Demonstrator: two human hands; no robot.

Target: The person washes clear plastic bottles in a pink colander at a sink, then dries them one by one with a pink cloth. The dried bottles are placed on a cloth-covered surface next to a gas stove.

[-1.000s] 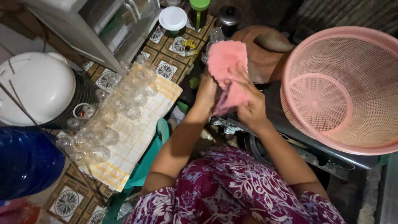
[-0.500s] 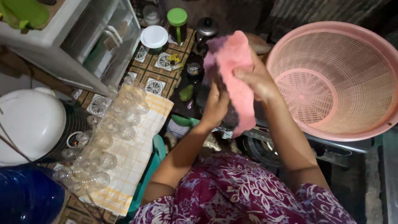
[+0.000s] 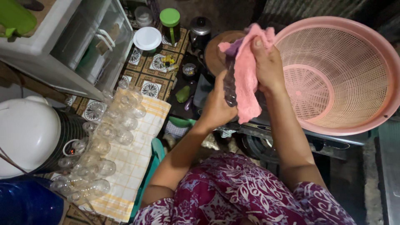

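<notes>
- The clear drinking glass [image 3: 229, 85] is held upright in the air above a dark stove top [image 3: 291, 137], in front of the person's body. A pink cloth [image 3: 246, 79] covers its top and right side.
- The left hand [image 3: 216, 106] is closed around the lower part of the glass, fingers curled about its wall.
- The right hand [image 3: 268, 66] is clenched on the pink cloth and presses it against the glass from above and from the right.
- Risk, as a judgement: the glass wall looks smooth and possibly wet. If the left grip slackens while the cloth twists, the glass could slip and fall onto the stove top.
- Risk: hard pressure through the cloth on the rim could crack thin glass.
- A large pink basket [image 3: 366, 46] lies just to the right, near the right elbow's line of travel; a wide swing could knock it.
- Rows of clear glasses [image 3: 104, 146] rest on a checked towel [image 3: 137, 162] to the left, well apart from the hands.
</notes>
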